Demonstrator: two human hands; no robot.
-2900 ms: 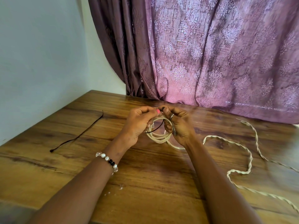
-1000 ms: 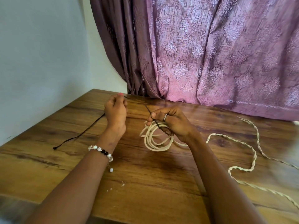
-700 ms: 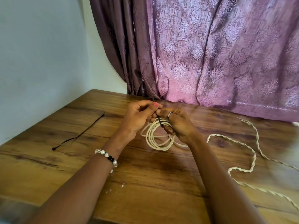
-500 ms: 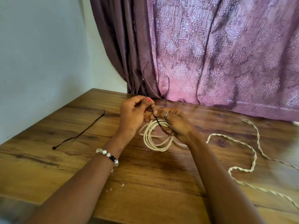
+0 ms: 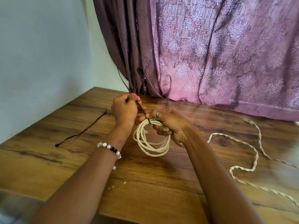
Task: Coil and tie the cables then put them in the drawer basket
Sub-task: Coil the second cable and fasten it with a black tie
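A cream cable wound into a coil [image 5: 151, 145] hangs above the wooden table [image 5: 145, 191]. My right hand [image 5: 169, 125] grips the coil at its top right. A thin black tie [image 5: 142, 109] loops around the top of the coil and runs taut up to my left hand [image 5: 124, 109], which pinches it; its free end sticks up past the fist toward the curtain. A second cream twisted cable [image 5: 242, 159] lies loose and wavy on the table to the right.
Another black tie [image 5: 80, 133] lies flat on the table to the left, near the white wall [image 5: 40, 62]. A purple patterned curtain [image 5: 210, 54] hangs behind the table's far edge. No drawer basket is in view.
My left hand has pulled up and to the left with the black tie, drawing it taut around the coil. My right hand has lifted the coil slightly.
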